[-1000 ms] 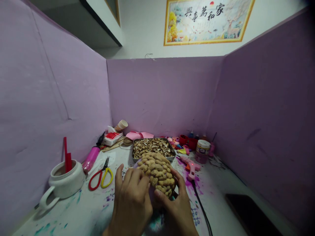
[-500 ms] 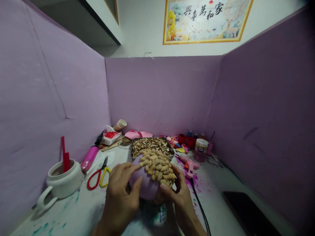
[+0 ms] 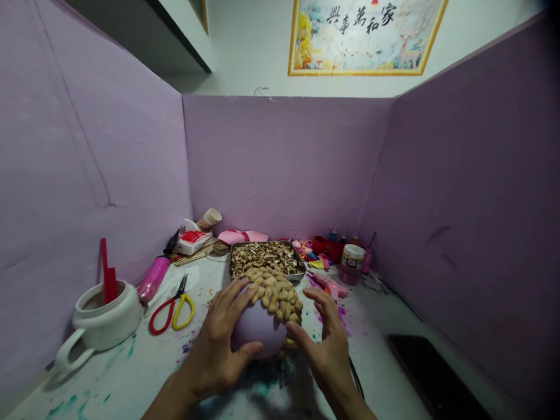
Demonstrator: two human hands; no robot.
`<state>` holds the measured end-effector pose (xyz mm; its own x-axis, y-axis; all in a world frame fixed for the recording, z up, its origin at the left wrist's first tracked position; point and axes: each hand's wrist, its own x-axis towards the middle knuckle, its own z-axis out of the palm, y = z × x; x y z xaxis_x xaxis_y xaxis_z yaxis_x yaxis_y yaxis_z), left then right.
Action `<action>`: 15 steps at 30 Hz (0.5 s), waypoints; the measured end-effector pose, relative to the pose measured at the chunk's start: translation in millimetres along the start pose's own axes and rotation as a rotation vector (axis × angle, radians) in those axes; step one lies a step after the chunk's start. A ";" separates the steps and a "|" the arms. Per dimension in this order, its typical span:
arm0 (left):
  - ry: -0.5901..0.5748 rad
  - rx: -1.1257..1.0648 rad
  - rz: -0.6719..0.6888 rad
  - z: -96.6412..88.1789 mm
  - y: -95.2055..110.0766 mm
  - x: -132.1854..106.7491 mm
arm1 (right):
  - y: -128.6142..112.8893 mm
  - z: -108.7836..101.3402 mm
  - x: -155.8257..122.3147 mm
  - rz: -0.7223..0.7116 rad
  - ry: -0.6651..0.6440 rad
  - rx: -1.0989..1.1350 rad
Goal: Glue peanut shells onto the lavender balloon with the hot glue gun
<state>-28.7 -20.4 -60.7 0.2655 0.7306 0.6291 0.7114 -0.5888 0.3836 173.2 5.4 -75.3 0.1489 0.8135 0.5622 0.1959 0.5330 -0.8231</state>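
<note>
— While the left hand (image 3: 219, 344) is spreading open around the left side of the pale purple ball (image 3: 256, 329), what is the right hand (image 3: 326, 344) doing?
— It is pressing its thumb and fingers against the right side, so the two hands are clamping the ball between them at lower centre of the frame, over the paint-stained table (image 3: 131, 373); I think they are gripping the bare skin so as not to be knocking the peanut shells (image 3: 277, 291) stuck over its top
— How many shells?
— Too many for counting; they are covering the upper far part in one patch
— And further out?
— One metal tray (image 3: 231, 263) is sitting just behind the ball, heaped with loose shells, probably for easy reaching; one pink glue gun (image 3: 328, 286) is lying near the right hand, one pair of scissors (image 3: 172, 306) is lying left of centre, one white pot (image 3: 100, 318) is standing at lower left holding two red sticks (image 3: 107, 280), and one jar (image 3: 351, 262) is standing right of the tray
</note>
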 end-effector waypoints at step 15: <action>0.065 0.088 0.038 8.0 2.8 -4.1 | -7.7 4.8 -2.5 -0.520 0.041 -0.367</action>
<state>-22.6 -22.3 -67.6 0.2527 0.6828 0.6855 0.7568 -0.5809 0.2996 166.7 0.4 -70.7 -0.0192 0.4562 0.8897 0.5705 0.7358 -0.3649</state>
